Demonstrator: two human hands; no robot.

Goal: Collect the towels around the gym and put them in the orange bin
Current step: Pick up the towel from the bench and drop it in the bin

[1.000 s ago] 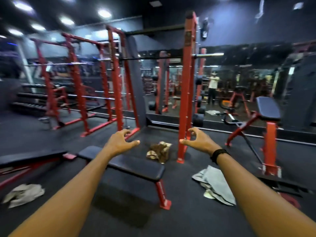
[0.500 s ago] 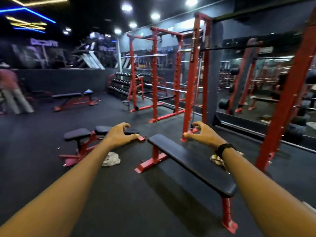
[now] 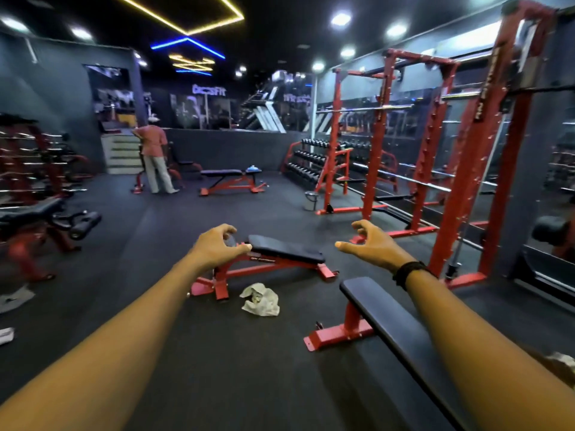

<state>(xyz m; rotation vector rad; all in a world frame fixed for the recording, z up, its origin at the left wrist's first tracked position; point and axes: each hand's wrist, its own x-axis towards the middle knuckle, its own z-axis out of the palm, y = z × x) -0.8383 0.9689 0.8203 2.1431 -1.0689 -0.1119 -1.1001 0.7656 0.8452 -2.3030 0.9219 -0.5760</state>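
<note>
Dark rubber gym floor (image 3: 217, 368) fills the lower frame. Both arms reach forward: the left hand (image 3: 214, 247) and the right hand (image 3: 370, 245) each have a loosely curled, empty grip. Between them, lower centre, a crumpled pale towel (image 3: 260, 299) lies on the floor beside a red-framed flat bench (image 3: 280, 253). Farther off, red squat racks (image 3: 404, 135) line the right, and a person (image 3: 154, 157) stands at upper left.

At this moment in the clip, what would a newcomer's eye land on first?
Two bare forearms reach into view, left hand and right hand loosely curled, holding nothing. Between them on the dark floor lies a crumpled pale towel, beside a red-framed bench. Red racks line the right wall.
</note>
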